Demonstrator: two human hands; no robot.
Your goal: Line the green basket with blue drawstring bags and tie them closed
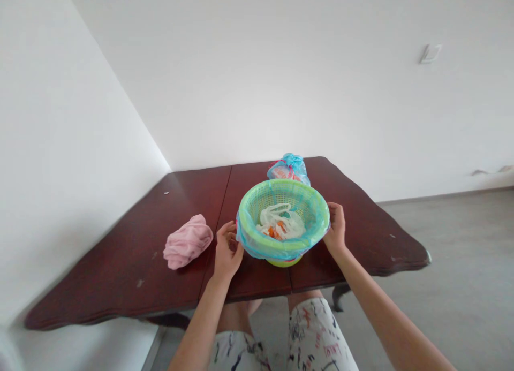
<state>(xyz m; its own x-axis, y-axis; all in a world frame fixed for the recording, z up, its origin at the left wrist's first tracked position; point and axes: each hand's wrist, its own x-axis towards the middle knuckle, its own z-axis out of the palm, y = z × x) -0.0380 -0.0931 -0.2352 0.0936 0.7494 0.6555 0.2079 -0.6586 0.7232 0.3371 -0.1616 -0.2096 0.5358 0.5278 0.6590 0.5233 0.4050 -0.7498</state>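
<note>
A green plastic basket [243, 210] stands near the front of the table, lined with a thin blue plastic bag [257, 247] folded over its rim. Inside lies a crumpled white plastic bag [295, 225] with something orange [277, 231] in it. At the basket's left side, my left hand [228, 248] has bent fingers closed on the blue bag's edge. My right hand [335, 226] grips the same bag's edge at the right side, its fingertips partly hidden behind the rim.
Behind the basket sits a tied blue bag [291, 167] with a pink drawstring. A bunched pink cloth [188, 242] lies left of my left hand. The dark red wooden table [140, 221] has wavy edges and stands against the white wall [241, 82]. My legs are under its front edge.
</note>
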